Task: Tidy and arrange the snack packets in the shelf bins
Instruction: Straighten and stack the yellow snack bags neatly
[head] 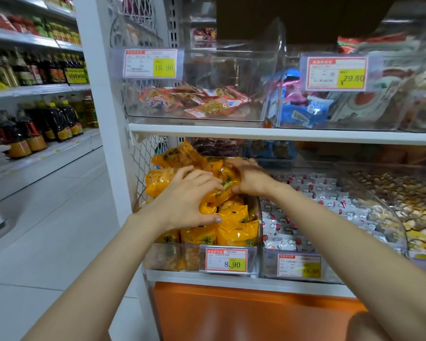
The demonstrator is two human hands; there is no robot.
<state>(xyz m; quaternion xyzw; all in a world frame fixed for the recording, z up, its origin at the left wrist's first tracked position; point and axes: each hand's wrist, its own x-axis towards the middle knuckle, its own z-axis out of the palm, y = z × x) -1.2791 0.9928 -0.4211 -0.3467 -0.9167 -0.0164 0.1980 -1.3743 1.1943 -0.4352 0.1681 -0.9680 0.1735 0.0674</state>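
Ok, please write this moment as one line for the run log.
phase: tidying | left hand: holds yellow packets | right hand: holds same pile | place: left bin, lower shelf

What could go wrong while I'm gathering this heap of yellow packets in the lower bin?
1. The yellow packets are heaped above the bin. Any that the left hand and right hand don't cover may slide off towards the floor.
2. Some could spill sideways into the white packets next door, mixing the stock.
3. Squeezing too hard might crush the snacks inside.
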